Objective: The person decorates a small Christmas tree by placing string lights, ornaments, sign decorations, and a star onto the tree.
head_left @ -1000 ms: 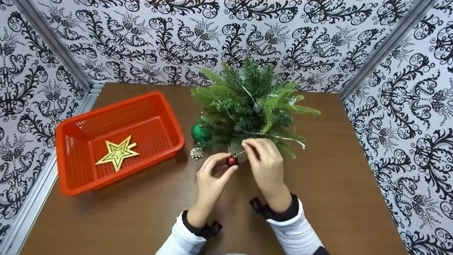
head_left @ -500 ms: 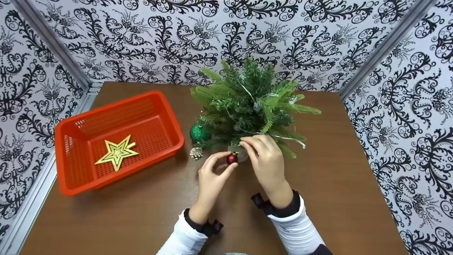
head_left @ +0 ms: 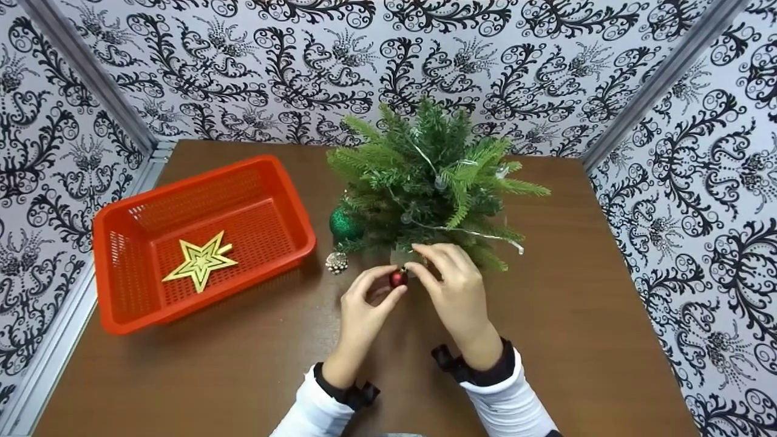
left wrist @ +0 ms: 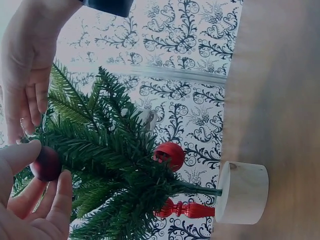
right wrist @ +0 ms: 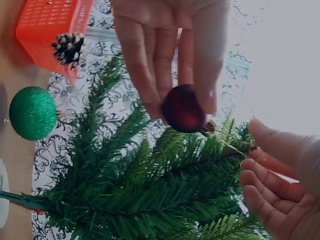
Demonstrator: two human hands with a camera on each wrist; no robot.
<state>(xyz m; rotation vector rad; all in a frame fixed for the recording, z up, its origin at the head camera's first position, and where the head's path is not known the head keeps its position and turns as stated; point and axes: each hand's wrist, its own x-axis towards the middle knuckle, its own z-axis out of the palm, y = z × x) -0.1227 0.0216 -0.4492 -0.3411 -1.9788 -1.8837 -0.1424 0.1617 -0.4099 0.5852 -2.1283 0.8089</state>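
Observation:
A small dark red bauble (head_left: 398,278) is pinched between the thumb and fingers of my left hand (head_left: 364,306), in front of the small artificial Christmas tree (head_left: 425,176). From its cap a thin gold string loop (right wrist: 227,140) stretches across to my right hand (head_left: 455,288). There the thumb and index fingertips stand apart, with the far end of the loop at them, close to a branch tip. In the left wrist view the bauble (left wrist: 46,164) hides part of the greenery behind it. A green glitter bauble (head_left: 345,224) and a pinecone (head_left: 336,262) are at the tree's left side.
An orange-red plastic basket (head_left: 291,243) stands left on the brown table (head_left: 576,303), with a gold star (head_left: 201,261) inside. Low by the tree show a red bauble (left wrist: 169,156) and a red spindle-shaped ornament (left wrist: 192,209). The tree has a round pale base (left wrist: 245,194).
The right thumb and index finger have parted, and the thumb has come down nearer the bauble's cap. The left hand keeps its grip in nearly the same place.

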